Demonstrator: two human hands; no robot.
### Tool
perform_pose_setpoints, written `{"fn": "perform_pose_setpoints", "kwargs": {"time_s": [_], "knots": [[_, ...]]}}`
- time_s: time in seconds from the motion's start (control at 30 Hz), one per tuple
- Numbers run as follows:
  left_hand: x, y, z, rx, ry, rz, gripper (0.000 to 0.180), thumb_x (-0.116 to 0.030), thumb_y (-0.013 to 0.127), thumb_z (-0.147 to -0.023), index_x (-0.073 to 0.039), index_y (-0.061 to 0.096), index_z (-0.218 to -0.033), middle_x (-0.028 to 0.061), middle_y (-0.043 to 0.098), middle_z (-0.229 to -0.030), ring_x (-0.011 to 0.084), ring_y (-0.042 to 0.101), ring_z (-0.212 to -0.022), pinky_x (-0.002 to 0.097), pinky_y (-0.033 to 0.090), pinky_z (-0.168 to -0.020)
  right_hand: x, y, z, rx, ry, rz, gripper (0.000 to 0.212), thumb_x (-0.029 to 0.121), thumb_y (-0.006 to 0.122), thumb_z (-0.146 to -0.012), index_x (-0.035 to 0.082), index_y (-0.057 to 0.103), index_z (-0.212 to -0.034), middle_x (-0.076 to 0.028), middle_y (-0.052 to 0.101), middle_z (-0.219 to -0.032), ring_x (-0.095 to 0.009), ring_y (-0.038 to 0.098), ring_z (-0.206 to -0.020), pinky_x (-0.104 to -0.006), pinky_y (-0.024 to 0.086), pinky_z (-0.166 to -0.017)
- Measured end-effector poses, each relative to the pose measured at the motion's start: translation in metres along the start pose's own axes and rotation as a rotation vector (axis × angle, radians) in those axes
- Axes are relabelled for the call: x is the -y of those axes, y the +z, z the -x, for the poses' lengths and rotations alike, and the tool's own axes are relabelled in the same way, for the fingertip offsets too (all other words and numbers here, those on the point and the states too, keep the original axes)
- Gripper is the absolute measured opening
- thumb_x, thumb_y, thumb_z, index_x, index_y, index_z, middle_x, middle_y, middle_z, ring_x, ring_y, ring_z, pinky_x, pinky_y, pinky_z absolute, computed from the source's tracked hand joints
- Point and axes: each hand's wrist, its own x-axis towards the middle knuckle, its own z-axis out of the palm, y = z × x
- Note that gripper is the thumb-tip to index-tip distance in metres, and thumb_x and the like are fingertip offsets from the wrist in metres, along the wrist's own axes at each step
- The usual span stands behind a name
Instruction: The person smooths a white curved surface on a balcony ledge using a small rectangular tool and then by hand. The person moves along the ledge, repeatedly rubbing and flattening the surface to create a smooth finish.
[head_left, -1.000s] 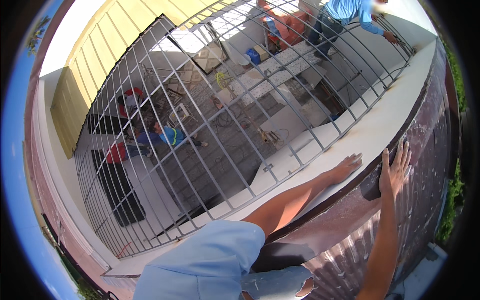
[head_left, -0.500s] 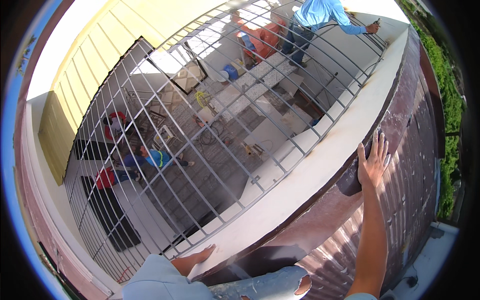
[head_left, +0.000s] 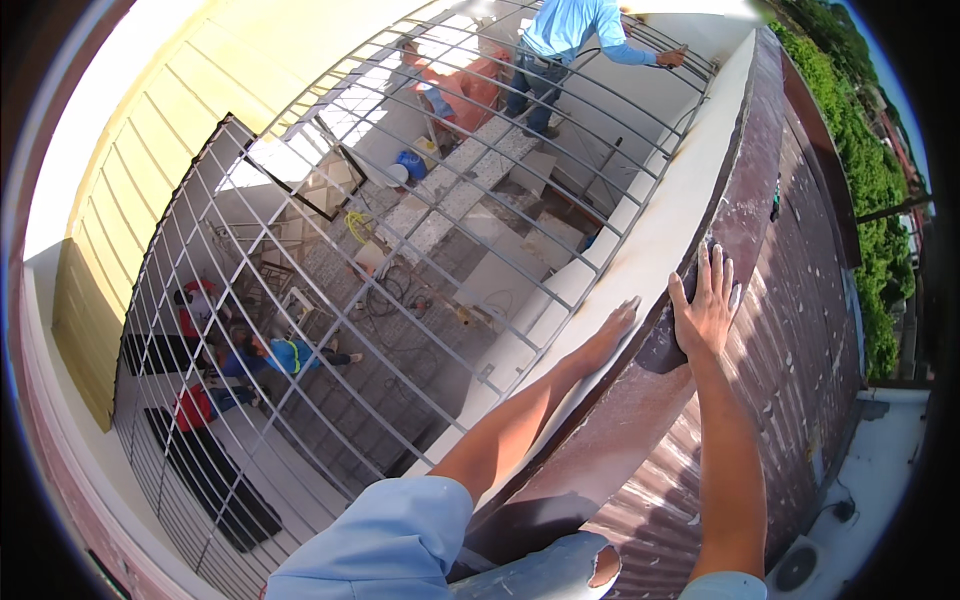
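Note:
My left hand (head_left: 614, 333) rests on the white concrete ledge (head_left: 655, 215), its arm stretched forward and its fingers extended along the surface. My right hand (head_left: 706, 302) lies flat, fingers spread, on the brown metal flashing (head_left: 625, 435) that caps the corrugated roof (head_left: 790, 370). Neither hand holds anything. Left of the ledge, a grille of grey metal bars (head_left: 432, 208) spans an opening over a work area below. My bent knee in torn jeans (head_left: 560, 567) sits low in the picture, against the flashing.
On the far side, a person in a light blue shirt (head_left: 572, 28) stands by the grille, one hand at its bars. Several people work below, one in a blue top (head_left: 288, 355). A yellow wall (head_left: 110, 260) rises at left. Green trees (head_left: 845, 130) lie beyond the roof.
My left hand has moved forward and right along the ledge, close to my right hand. The right hand stays on the flashing. The whole view has shifted a little.

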Motion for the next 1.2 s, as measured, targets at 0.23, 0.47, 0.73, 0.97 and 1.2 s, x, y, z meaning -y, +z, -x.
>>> {"fn": "perform_pose_setpoints", "kwargs": {"time_s": [0.23,0.47,0.73,0.97,1.2], "knots": [[0.149,-0.01,0.257,-0.112,-0.537,0.134,0.075,-0.055,0.022,-0.112,-0.003,0.013,-0.165,0.0155,0.01,-0.173,0.0262,0.006,-0.16,0.036,0.006,-0.129,-0.003,-0.006,0.0,-0.005,-0.011,-0.1,0.078,0.059,0.052,-0.098,0.02,0.033,-0.163,-0.009,0.028,-0.17,-0.031,0.019,-0.158,-0.052,0.01,-0.13],[0.175,-0.009,0.545,-0.281,-1.212,0.461,0.077,-0.059,0.022,-0.111,-0.004,0.018,-0.165,0.0142,0.029,-0.166,0.0265,0.028,-0.152,0.0376,0.021,-0.125,-0.002,-0.015,0.003,0.014,0.002,-0.107,0.077,0.056,0.053,-0.098,0.015,0.036,-0.161,-0.01,0.029,-0.169,-0.03,0.019,-0.158,-0.0514,0.011,-0.13],[0.13,-0.007,0.239,-0.061,-0.503,0.238,0.075,-0.054,0.022,-0.112,-0.003,0.011,-0.165,0.0149,0.011,-0.173,0.0254,0.008,-0.159,0.0376,0.009,-0.129,-0.005,-0.015,0.004,-0.009,-0.008,-0.13,0.078,0.056,0.054,-0.097,0.014,0.037,-0.16,-0.011,0.031,-0.168,-0.031,0.019,-0.158,-0.0525,0.012,-0.129],[0.021,0.001,-0.043,0.046,-0.029,0.235,0.076,-0.056,0.024,-0.111,-0.002,0.014,-0.165,0.0179,0.011,-0.172,0.0282,0.005,-0.16,0.0399,0.006,-0.13,-0.008,-0.004,0.001,-0.023,-0.013,-0.111,0.077,0.056,0.054,-0.097,0.015,0.038,-0.16,-0.012,0.031,-0.168,-0.032,0.019,-0.158,-0.0532,0.012,-0.129],[0.207,-0.02,0.197,-0.084,-0.554,0.232,0.076,-0.056,0.031,-0.11,-0.006,0.017,-0.166,0.019,0.017,-0.172,0.029,0.013,-0.159,0.04,0.009,-0.129,-0.007,0.009,-0.003,-0.018,-0.019,-0.077,0.079,0.062,0.05,-0.098,0.019,0.035,-0.162,-0.012,0.028,-0.169,-0.034,0.019,-0.158,-0.0544,0.013,-0.128]]}}
